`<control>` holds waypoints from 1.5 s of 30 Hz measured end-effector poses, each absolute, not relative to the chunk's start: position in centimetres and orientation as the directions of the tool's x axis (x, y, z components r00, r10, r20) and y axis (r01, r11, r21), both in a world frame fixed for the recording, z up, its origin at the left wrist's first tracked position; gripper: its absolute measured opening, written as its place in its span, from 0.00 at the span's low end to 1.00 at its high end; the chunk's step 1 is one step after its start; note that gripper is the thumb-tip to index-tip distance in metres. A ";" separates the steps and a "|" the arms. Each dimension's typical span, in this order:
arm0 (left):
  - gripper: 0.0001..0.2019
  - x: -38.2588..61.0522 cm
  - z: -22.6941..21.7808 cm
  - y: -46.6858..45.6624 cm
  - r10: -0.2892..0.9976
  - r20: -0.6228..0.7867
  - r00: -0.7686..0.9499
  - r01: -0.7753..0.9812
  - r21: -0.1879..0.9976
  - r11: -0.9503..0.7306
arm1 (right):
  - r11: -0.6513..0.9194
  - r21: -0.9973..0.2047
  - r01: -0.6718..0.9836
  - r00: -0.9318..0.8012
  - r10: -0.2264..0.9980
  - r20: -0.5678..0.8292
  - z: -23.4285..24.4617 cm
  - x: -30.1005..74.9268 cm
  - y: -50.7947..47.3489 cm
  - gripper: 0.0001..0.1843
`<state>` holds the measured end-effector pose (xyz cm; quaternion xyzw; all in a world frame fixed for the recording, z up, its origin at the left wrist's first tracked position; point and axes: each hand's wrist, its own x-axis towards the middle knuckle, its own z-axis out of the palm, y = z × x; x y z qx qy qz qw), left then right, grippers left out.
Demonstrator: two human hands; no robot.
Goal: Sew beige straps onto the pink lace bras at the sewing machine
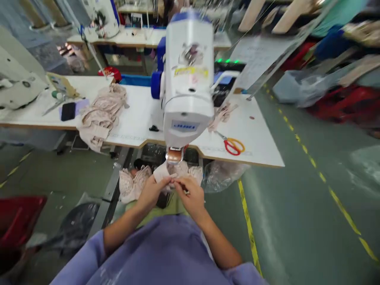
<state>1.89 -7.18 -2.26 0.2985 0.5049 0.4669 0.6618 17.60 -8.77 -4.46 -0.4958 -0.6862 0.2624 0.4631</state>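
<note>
Between my hands, in front of the sewing machine (188, 91), is a pale pink lace bra (135, 184). Its padded cups hang to the left and more of its lace lies behind my fingers. My left hand (152, 192) pinches the edge of the fabric with thumb and forefinger. Right beside it, fingertips nearly touching, my right hand (191, 196) is closed in a pinch on the same garment. A small light bit shows at the right fingers, too small to name. The machine's needle area (174, 155) sits just above the fabric.
A pile of pink bras (103, 111) lies on the white table (136, 114) to the left. Scissors (234, 145) with red and orange handles rest at the right, near more pink fabric (221, 117). A plastic bag (224, 174) hangs below the table edge. A black phone-like object (68, 111) lies far left.
</note>
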 end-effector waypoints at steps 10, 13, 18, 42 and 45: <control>0.20 2.2 -3.1 -8.1 0.954 -0.296 0.044 -0.210 0.931 0.298 | 0.294 -0.806 0.515 -0.002 0.940 0.341 -4.7 16.6 -8.8 0.10; 0.21 2.3 -3.0 -8.2 0.964 -0.262 0.046 -0.107 0.958 0.266 | 0.230 -0.834 0.502 0.026 0.959 0.281 -4.6 16.8 -8.8 0.09; 0.17 2.6 -3.1 -8.6 0.973 -0.223 0.053 0.038 0.975 0.221 | 0.120 -0.883 0.454 -0.050 0.993 0.109 -4.2 18.7 -8.5 0.06; 0.17 0.9 -3.7 -8.1 0.938 -0.192 0.287 0.031 0.981 0.191 | 0.047 -0.922 0.385 -0.330 0.940 -0.090 -1.6 20.4 -6.7 0.04; 0.16 0.8 -4.1 -7.8 0.935 -0.184 0.303 0.017 0.982 0.187 | 0.035 -0.923 0.384 -0.333 0.937 -0.103 -1.5 20.4 -6.9 0.02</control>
